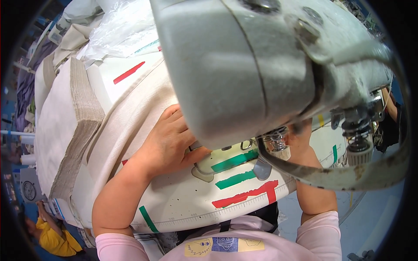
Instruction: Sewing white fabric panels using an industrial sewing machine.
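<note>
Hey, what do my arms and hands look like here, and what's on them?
Pale pink sleeves, left and right, leave both forearms bare. Your left hand shows no glove, watch or ring; your right hand is mostly hidden behind the machine.

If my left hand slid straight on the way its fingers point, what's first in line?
Your left hand points toward the pale grey machine head, seemingly first in line. Depth is unclear: your hand might pass underneath, and the machine head hides what lies beyond.
</note>
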`<action>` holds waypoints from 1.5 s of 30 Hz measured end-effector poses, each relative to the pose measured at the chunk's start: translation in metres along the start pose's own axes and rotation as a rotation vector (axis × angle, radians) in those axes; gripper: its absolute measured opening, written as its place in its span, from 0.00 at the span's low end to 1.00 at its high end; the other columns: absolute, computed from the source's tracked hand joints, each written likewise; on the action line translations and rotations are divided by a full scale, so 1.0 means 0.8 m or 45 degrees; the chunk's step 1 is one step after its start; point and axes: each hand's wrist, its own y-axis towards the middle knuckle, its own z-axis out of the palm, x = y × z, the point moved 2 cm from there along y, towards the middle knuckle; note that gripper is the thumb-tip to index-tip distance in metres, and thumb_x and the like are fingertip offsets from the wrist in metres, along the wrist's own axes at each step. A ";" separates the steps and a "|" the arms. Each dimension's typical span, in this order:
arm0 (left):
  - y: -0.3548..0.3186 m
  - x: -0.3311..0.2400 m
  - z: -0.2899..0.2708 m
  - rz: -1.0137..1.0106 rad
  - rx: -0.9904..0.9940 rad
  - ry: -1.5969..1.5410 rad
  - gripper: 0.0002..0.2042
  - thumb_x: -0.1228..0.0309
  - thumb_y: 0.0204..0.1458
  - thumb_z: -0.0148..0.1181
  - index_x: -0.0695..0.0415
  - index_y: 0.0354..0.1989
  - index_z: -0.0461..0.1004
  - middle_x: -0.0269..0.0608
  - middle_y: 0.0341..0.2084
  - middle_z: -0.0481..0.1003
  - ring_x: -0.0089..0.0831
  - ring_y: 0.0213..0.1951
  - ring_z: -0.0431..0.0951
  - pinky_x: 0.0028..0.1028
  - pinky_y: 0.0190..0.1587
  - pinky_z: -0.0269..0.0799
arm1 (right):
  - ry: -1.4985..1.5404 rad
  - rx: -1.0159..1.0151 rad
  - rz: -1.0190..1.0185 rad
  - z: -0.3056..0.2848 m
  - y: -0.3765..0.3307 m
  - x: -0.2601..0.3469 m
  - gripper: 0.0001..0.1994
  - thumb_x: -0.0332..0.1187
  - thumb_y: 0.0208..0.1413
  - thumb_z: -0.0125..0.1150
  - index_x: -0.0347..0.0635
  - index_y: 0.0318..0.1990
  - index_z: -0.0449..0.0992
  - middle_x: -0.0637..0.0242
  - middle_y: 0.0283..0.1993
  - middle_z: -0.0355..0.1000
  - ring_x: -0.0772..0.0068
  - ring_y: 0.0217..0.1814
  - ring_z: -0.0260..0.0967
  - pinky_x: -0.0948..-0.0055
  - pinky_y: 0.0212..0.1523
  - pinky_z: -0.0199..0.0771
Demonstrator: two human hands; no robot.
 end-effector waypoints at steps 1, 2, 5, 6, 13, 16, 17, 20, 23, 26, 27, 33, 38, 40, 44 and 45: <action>0.000 0.000 0.000 -0.006 -0.001 -0.002 0.17 0.70 0.45 0.69 0.53 0.45 0.77 0.39 0.45 0.75 0.42 0.55 0.71 0.41 0.62 0.61 | -0.007 -0.001 0.000 0.007 0.004 0.000 0.18 0.31 0.53 0.60 0.34 0.51 0.72 0.58 0.48 0.74 0.61 0.48 0.74 0.63 0.51 0.75; 0.001 0.001 0.000 -0.011 -0.002 -0.005 0.16 0.70 0.44 0.69 0.53 0.44 0.77 0.39 0.45 0.75 0.42 0.55 0.71 0.41 0.62 0.61 | -0.015 -0.001 0.000 0.003 0.002 -0.001 0.18 0.31 0.53 0.60 0.34 0.51 0.72 0.58 0.48 0.74 0.61 0.48 0.74 0.63 0.51 0.74; -0.005 0.007 0.006 -0.098 0.075 -0.004 0.16 0.70 0.44 0.69 0.53 0.44 0.77 0.39 0.44 0.75 0.42 0.54 0.72 0.41 0.62 0.61 | -0.025 -0.003 0.000 -0.002 0.005 -0.009 0.18 0.31 0.52 0.61 0.34 0.50 0.72 0.58 0.48 0.74 0.61 0.48 0.74 0.63 0.51 0.74; -0.004 0.007 0.005 -0.096 0.074 -0.005 0.16 0.70 0.44 0.69 0.53 0.44 0.77 0.39 0.44 0.75 0.42 0.54 0.72 0.41 0.62 0.61 | -0.035 -0.004 0.000 0.004 0.004 -0.003 0.18 0.31 0.51 0.61 0.34 0.50 0.72 0.58 0.47 0.74 0.61 0.48 0.74 0.64 0.51 0.74; -0.001 0.007 0.002 -0.016 0.021 0.022 0.16 0.71 0.44 0.70 0.54 0.43 0.77 0.39 0.44 0.75 0.40 0.53 0.72 0.42 0.61 0.62 | -0.088 -0.009 -0.003 -0.003 -0.029 0.020 0.19 0.31 0.49 0.64 0.35 0.49 0.73 0.59 0.46 0.74 0.61 0.47 0.74 0.64 0.50 0.74; -0.003 0.009 0.003 -0.034 0.024 0.040 0.16 0.71 0.44 0.69 0.54 0.43 0.77 0.39 0.44 0.74 0.40 0.53 0.72 0.42 0.61 0.62 | -0.106 -0.010 -0.006 0.001 0.003 -0.004 0.19 0.31 0.48 0.65 0.35 0.49 0.73 0.59 0.46 0.75 0.61 0.47 0.74 0.64 0.50 0.74; -0.003 0.009 0.002 -0.030 0.020 0.042 0.16 0.71 0.45 0.69 0.54 0.43 0.76 0.39 0.45 0.74 0.40 0.53 0.72 0.42 0.62 0.62 | -0.111 -0.011 -0.008 -0.009 -0.001 -0.005 0.19 0.31 0.48 0.65 0.35 0.49 0.73 0.59 0.46 0.75 0.61 0.47 0.74 0.64 0.50 0.73; -0.001 0.009 0.002 -0.039 0.053 0.035 0.16 0.71 0.45 0.69 0.55 0.44 0.76 0.40 0.47 0.73 0.40 0.53 0.72 0.43 0.62 0.61 | -0.138 -0.012 -0.004 0.002 -0.005 0.001 0.20 0.31 0.46 0.66 0.35 0.48 0.74 0.59 0.45 0.75 0.61 0.47 0.74 0.65 0.50 0.73; -0.003 0.011 0.006 -0.099 0.113 0.031 0.16 0.70 0.45 0.68 0.56 0.44 0.76 0.41 0.48 0.72 0.41 0.53 0.71 0.43 0.61 0.61 | -0.157 -0.014 -0.001 0.013 0.006 -0.003 0.20 0.31 0.45 0.67 0.35 0.48 0.74 0.60 0.45 0.75 0.61 0.47 0.74 0.65 0.50 0.73; -0.005 0.004 0.002 -0.065 0.084 0.037 0.16 0.70 0.44 0.68 0.56 0.43 0.76 0.41 0.47 0.72 0.41 0.53 0.71 0.43 0.61 0.61 | -0.181 -0.013 0.003 0.004 -0.004 0.003 0.21 0.31 0.44 0.68 0.36 0.47 0.74 0.60 0.44 0.75 0.62 0.46 0.74 0.65 0.49 0.73; -0.004 0.002 0.001 -0.049 0.074 0.042 0.16 0.70 0.44 0.69 0.56 0.43 0.76 0.41 0.47 0.72 0.41 0.53 0.71 0.43 0.61 0.61 | -0.185 -0.015 0.006 0.006 -0.004 0.002 0.21 0.31 0.44 0.69 0.36 0.47 0.74 0.60 0.44 0.75 0.62 0.46 0.74 0.65 0.49 0.73; -0.001 -0.008 -0.007 0.040 0.014 0.070 0.16 0.69 0.43 0.69 0.56 0.43 0.76 0.41 0.46 0.72 0.41 0.52 0.71 0.42 0.60 0.60 | -0.224 -0.027 0.014 0.009 0.003 0.000 0.21 0.31 0.42 0.71 0.36 0.47 0.75 0.60 0.43 0.75 0.62 0.46 0.73 0.66 0.49 0.72; 0.003 0.002 -0.001 0.090 -0.007 0.025 0.20 0.69 0.43 0.69 0.56 0.47 0.75 0.42 0.50 0.71 0.41 0.54 0.70 0.43 0.61 0.60 | -0.259 -0.039 0.013 0.015 0.021 -0.006 0.22 0.31 0.40 0.73 0.36 0.46 0.75 0.61 0.43 0.76 0.62 0.45 0.73 0.66 0.49 0.72; 0.000 0.007 0.001 -0.006 -0.014 0.055 0.21 0.68 0.46 0.68 0.56 0.50 0.73 0.43 0.52 0.70 0.42 0.56 0.68 0.43 0.62 0.58 | -0.266 -0.038 0.003 0.019 0.017 0.001 0.22 0.31 0.40 0.73 0.37 0.46 0.76 0.61 0.42 0.76 0.62 0.45 0.73 0.66 0.48 0.72; -0.014 0.018 0.001 -0.401 -0.072 0.173 0.25 0.65 0.54 0.62 0.56 0.61 0.67 0.48 0.63 0.65 0.45 0.66 0.62 0.46 0.69 0.52 | -0.340 -0.040 0.097 0.006 -0.004 -0.015 0.19 0.25 0.44 0.69 0.37 0.46 0.75 0.63 0.42 0.76 0.65 0.42 0.74 0.68 0.47 0.72; -0.014 0.020 0.000 -0.416 -0.092 0.189 0.25 0.65 0.54 0.62 0.56 0.61 0.67 0.48 0.63 0.65 0.45 0.66 0.62 0.46 0.69 0.52 | -0.172 -0.100 0.196 0.001 -0.005 -0.012 0.16 0.24 0.47 0.67 0.38 0.46 0.76 0.63 0.42 0.76 0.65 0.42 0.74 0.68 0.46 0.72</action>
